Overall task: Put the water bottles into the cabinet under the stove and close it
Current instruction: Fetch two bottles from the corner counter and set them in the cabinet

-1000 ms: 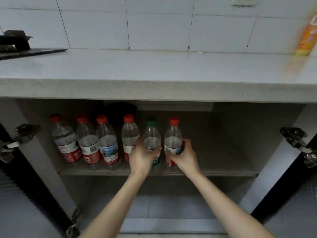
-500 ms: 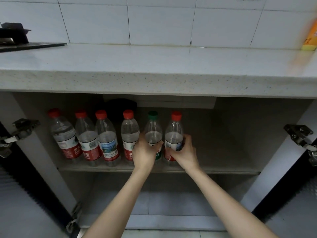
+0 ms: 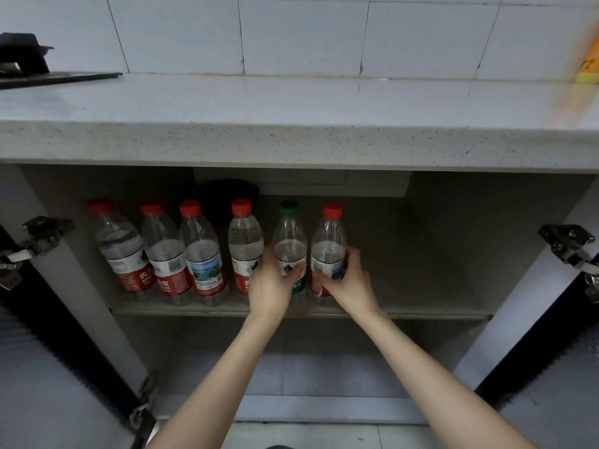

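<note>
**Both hands on the last two bottles, cabinet open**

Head view: Little differs from half a second ago. My hands sit on the same two bottles, and all six bottles stand where they stood on the shelf (image 3: 421, 312).

My left hand (image 3: 270, 288) is curled around the lower body of the green-capped bottle (image 3: 289, 247), thumb across the label and fingers wrapped behind it. My right hand (image 3: 348, 283) grips the red-capped bottle (image 3: 329, 251) just beside it from the right, fingers bent around its label. These two bottles stand upright and close together on the shelf. Whether they touch, I cannot tell.

To their left the row of four red-capped bottles (image 3: 202, 254) stands upright on the same shelf, inside the cabinet (image 3: 470, 238) under the counter (image 3: 291, 105). The stove (image 3: 39, 76) lies on the counter at far left.

The left door (image 3: 32, 367) and the right door (image 3: 557, 384) are both swung open.
</note>
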